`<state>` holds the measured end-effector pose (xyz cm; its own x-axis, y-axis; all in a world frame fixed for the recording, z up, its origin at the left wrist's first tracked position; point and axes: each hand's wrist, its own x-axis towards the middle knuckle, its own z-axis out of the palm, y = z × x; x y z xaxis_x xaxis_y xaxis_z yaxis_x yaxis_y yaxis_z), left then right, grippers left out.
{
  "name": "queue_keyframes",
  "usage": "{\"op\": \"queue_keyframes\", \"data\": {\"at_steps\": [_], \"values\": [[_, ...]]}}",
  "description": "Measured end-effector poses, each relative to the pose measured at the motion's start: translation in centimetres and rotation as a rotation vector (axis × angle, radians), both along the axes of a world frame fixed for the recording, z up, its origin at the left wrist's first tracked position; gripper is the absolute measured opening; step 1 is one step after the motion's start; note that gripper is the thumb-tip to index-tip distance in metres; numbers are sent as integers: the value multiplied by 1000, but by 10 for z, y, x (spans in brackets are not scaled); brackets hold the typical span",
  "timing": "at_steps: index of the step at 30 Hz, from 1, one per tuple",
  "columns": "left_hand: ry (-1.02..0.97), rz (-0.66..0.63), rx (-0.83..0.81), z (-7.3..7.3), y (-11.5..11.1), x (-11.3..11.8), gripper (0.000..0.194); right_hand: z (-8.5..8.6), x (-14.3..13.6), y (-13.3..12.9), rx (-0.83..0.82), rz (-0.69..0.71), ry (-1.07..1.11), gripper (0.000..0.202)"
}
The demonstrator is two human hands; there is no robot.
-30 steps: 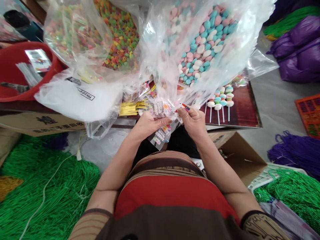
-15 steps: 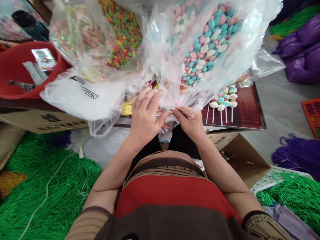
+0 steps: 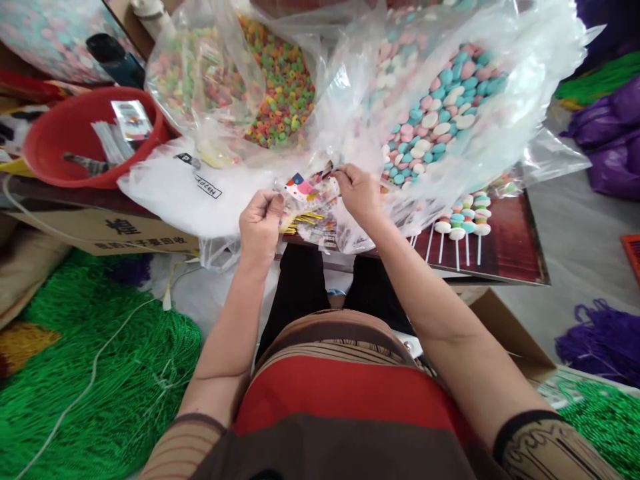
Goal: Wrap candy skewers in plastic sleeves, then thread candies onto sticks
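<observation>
Two bare hands meet over a candy-strewn tabletop (image 3: 525,250), where we find a clear printed pouch (image 3: 303,190) stretched between them. It lies to the right of the left hand (image 3: 260,223) and to the left of the right hand (image 3: 360,193), its long axis running crosswise and tilting slightly away from the wearer at the right. Neither hand is nearer: left thumb and fingers pinch one end, right fingertips appear clamped on the other. Just below it we spot flat, shiny gold twist ties (image 3: 307,217). Beyond, filmy, crinkled plastic holds gritty-looking candy rings (image 3: 283,87) and smooth, rounded pastel candies (image 3: 425,133). Nearer the right hand, stacked candy skewers (image 3: 483,213) rest on thin white sticks; a round red plastic basin (image 3: 45,143) stands far left.
</observation>
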<state>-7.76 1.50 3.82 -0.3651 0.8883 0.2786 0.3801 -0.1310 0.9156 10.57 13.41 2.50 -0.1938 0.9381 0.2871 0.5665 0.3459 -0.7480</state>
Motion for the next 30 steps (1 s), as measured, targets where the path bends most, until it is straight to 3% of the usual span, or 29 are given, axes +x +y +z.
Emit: {"op": "queue_keyframes", "data": {"at_steps": [3,6,10,13,15,20,24,30], "values": [[-88,32,-35,-13,-1,-1,45,-13,-8,20,-65,28,-213,32],[-63,-4,-80,-22,-2,5,51,-13,2,17,-7,49,-176,48],[17,-75,-99,-22,-3,17,59,5,26,-19,59,130,138,50],[69,-145,-96,-16,-3,28,59,18,35,-53,-143,295,298,62],[99,-213,-91,-11,-5,35,59,23,37,-71,-263,344,370,60],[-14,-387,-168,-3,-11,49,56,22,44,-90,-302,149,458,26],[-147,-473,-240,-6,-14,56,50,20,55,-98,-292,35,450,41],[4,-450,-175,-11,-12,69,49,16,71,-117,-187,-43,317,63]]}}
